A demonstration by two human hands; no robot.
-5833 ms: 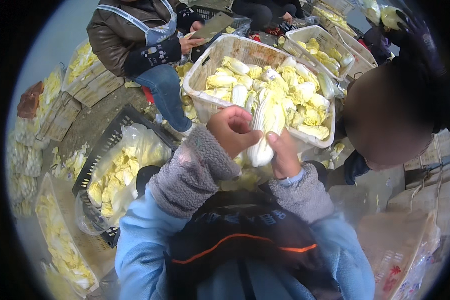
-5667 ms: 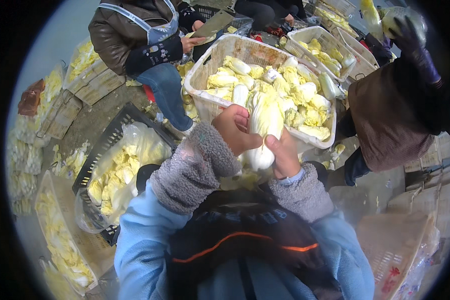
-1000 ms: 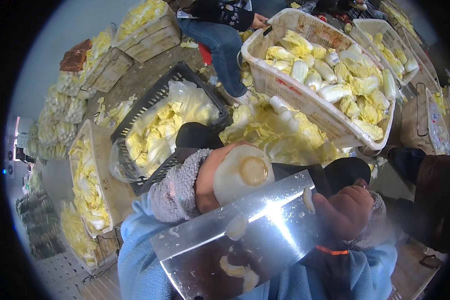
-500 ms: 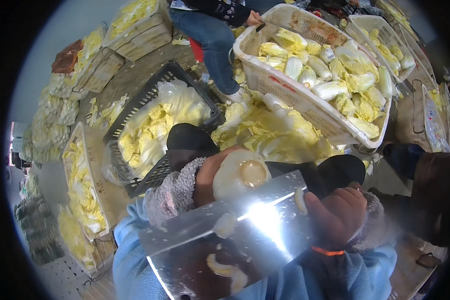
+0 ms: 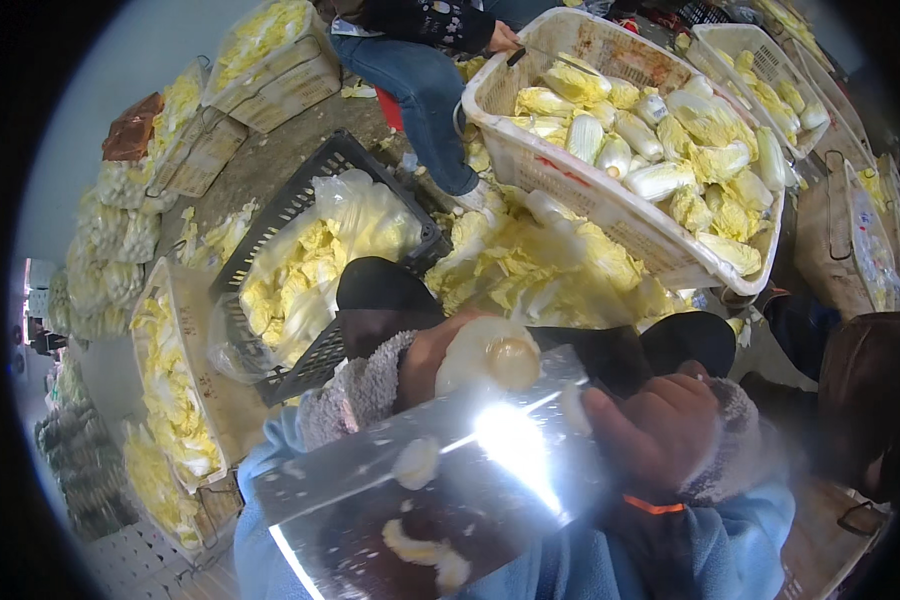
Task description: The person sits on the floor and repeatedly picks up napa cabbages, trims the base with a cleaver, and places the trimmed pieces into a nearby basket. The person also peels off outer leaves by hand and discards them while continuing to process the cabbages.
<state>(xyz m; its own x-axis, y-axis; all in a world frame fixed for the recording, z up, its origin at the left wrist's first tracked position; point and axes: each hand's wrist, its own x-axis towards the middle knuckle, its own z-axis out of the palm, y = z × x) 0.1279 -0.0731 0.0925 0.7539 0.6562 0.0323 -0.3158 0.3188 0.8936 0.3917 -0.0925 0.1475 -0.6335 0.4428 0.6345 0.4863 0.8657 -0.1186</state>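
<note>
My left hand (image 5: 426,362) is closed around a Chinese cabbage (image 5: 465,362), whose pale, round cut base faces me. Much of that hand lies behind the cabbage and the blade. My right hand (image 5: 658,432) grips a wide cleaver (image 5: 360,500); the handle is hidden in the fist. The shiny blade slants across my lap, just below the cabbage and overlapping its lower edge in the picture. Strong glare covers its middle. Thin cabbage scraps (image 5: 417,463) cling to the flat of the blade. Whether the edge touches the cabbage I cannot tell.
A large white crate (image 5: 610,205) of cabbages stands ahead right, another person's hand (image 5: 504,37) at its rim. Loose yellow leaves (image 5: 550,270) heap before my knees. A black crate (image 5: 340,150) holds a leaf-filled plastic bag (image 5: 370,215). More leaf-filled crates (image 5: 210,390) line the left.
The cleaver and my right hand have shifted left and slightly down. The cabbage in my left hand has moved slightly down and right. The other person's hand stays near the crate rim.
</note>
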